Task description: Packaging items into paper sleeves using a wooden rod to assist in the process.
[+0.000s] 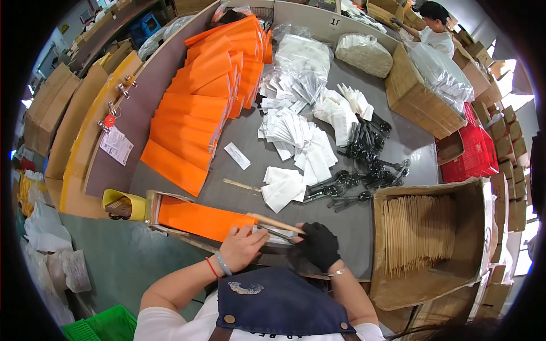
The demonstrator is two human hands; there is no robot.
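Observation:
An orange paper sleeve (199, 219) lies in a cardboard holder at the front edge of the table. My bare left hand (244, 248) presses its fingertips on the sleeve's right end. Gripped in my right hand (317, 246), in a black glove, is a pair of wooden chopsticks (276, 223) whose tips reach the sleeve's mouth. Just under them a dark spoon handle and a white packet (278, 238) show between my hands, partly hidden. Farther up lie white napkin packets (283, 187) and a heap of black plastic spoons (367, 150).
Fanned orange sleeves (187, 125) cover the table's left side. A carton of wooden chopsticks (421, 233) stands at the right. A yellow container (136, 207) sits by the holder's left end. Behind are a closed carton (424, 94) and a red crate (469, 148). Another person (437, 34) works far right.

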